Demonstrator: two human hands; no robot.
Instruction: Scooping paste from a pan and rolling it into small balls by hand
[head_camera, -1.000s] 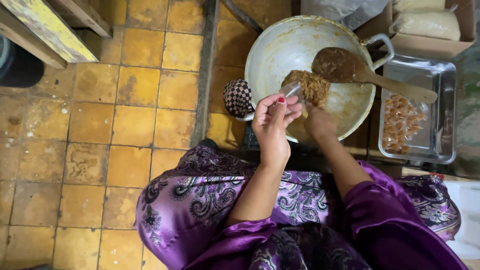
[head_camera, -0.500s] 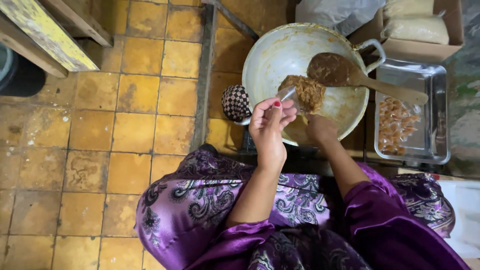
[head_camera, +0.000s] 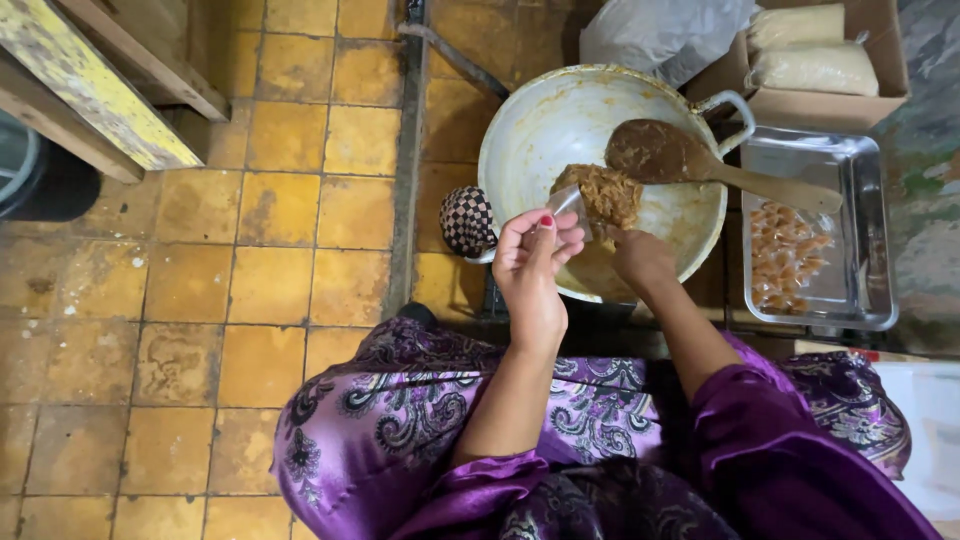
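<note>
The left hand (head_camera: 532, 262) pinches a small clear plastic wrapper (head_camera: 568, 203) over the wide pale metal wok (head_camera: 540, 125). The right hand (head_camera: 640, 258) pinches the brown sticky mound (head_camera: 603, 192); much remains, while wrapped pieces (head_camera: 785, 255) already fill the steel tray (head_camera: 870, 235) at right.

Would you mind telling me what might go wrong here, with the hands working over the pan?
The left hand pinches a small clear wrapper only by its edge, so it might slip or fold shut. The right hand reaches into the brown filling in the pan, and sticky bits may drop onto the purple clothing below. The wooden spoon leans over the rim toward the metal tray and could tip.
</note>
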